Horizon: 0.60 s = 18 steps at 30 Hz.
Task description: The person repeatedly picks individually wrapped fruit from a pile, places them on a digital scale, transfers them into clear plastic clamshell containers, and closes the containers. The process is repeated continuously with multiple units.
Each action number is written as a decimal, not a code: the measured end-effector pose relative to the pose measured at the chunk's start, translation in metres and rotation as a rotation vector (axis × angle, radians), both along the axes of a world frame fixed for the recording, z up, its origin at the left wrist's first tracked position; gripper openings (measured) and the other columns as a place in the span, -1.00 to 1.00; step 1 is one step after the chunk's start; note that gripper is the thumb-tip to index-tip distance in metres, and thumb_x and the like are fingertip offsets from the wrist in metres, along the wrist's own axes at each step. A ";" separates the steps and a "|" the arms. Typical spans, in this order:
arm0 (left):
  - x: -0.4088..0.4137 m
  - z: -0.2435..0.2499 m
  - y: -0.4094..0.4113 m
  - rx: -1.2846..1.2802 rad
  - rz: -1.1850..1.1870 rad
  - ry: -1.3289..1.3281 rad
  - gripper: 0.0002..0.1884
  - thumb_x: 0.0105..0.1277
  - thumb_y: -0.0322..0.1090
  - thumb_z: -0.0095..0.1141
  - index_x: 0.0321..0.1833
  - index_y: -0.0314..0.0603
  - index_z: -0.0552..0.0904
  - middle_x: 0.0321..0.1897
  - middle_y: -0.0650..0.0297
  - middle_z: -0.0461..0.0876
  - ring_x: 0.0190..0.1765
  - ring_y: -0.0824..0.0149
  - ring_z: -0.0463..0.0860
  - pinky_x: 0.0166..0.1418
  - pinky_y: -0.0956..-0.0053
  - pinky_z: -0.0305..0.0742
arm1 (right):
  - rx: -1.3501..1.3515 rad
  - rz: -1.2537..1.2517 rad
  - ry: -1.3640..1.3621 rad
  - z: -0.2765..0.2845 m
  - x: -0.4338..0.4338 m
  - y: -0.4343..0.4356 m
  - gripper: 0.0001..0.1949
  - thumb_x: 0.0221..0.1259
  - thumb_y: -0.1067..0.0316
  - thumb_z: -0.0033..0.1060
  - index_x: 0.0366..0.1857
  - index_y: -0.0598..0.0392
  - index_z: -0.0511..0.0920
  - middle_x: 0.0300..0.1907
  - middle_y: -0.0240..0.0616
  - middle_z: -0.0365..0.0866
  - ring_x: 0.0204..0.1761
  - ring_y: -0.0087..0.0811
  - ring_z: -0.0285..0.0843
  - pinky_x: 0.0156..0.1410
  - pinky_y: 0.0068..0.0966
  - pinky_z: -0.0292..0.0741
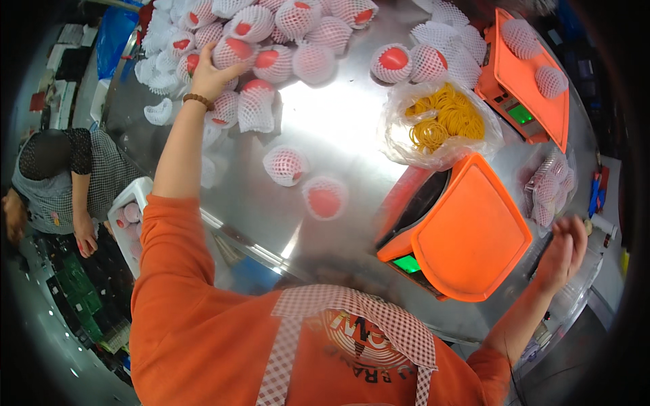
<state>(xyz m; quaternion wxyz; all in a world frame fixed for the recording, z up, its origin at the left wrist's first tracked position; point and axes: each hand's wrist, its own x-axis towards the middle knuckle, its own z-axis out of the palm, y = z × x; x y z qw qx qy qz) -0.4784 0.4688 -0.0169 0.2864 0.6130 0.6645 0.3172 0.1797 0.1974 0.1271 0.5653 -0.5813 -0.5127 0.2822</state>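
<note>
My left hand (216, 71), a beaded bracelet on its wrist, reaches to the far left of the steel table and has its fingers around a red fruit in a white foam net (236, 52) in the pile. My right hand (562, 254) is raised at the right, beside the orange scale (472, 228) and below a clear plastic pack of netted fruits (551, 190); its fingers are bent and I see nothing held. Two netted fruits, one (286, 165) and another (325, 198), lie in front of me. A plastic bag of yellow rubber bands (447, 119) sits behind the scale.
A second orange scale (533, 76) at the back right carries two netted fruits. White foam nets (449, 38) are heaped beside it. Stacked clear plastic containers (574, 284) lie at the right edge. At the left, a person (66, 177) stands by a white crate (124, 228) of netted fruits.
</note>
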 end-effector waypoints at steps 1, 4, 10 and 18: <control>0.001 0.001 -0.004 -0.033 -0.039 -0.014 -0.04 0.01 -0.15 0.57 0.43 -0.31 0.27 0.20 0.02 0.52 0.20 0.22 0.56 0.24 0.37 0.50 | -0.080 0.152 -0.069 0.009 -0.033 0.030 -0.64 0.36 0.48 -0.01 0.21 0.29 0.47 0.06 -0.09 0.60 0.05 -0.32 0.61 0.18 -0.36 0.56; -0.003 0.005 -0.011 -0.119 -0.164 -0.120 -0.07 0.06 -0.13 0.54 0.46 -0.21 0.28 0.21 0.07 0.52 0.26 0.21 0.51 0.30 0.34 0.44 | -0.431 0.655 -0.300 0.004 -0.135 0.127 -0.66 0.26 0.39 0.20 0.07 0.29 0.54 -0.07 -0.26 0.60 -0.08 -0.46 0.60 0.12 -0.50 0.52; -0.038 0.008 -0.008 -0.229 -0.267 0.123 0.04 0.03 0.07 0.52 0.53 -0.11 0.25 0.41 -0.01 0.37 0.49 0.13 0.29 0.50 0.24 0.22 | -0.420 0.776 -0.816 -0.075 -0.299 0.258 -0.25 0.06 0.09 0.47 0.37 0.06 0.37 0.06 0.09 0.62 0.02 -0.05 0.65 0.15 -0.31 0.56; -0.050 0.007 0.006 -0.447 -0.358 0.180 0.03 0.03 -0.07 0.54 0.54 -0.18 0.23 0.33 0.06 0.48 0.35 0.23 0.47 0.39 0.37 0.38 | -0.258 0.664 -1.075 -0.137 -0.350 0.277 -0.20 -0.11 0.03 0.47 0.32 0.08 0.41 0.09 0.22 0.58 0.10 0.11 0.59 0.19 -0.15 0.54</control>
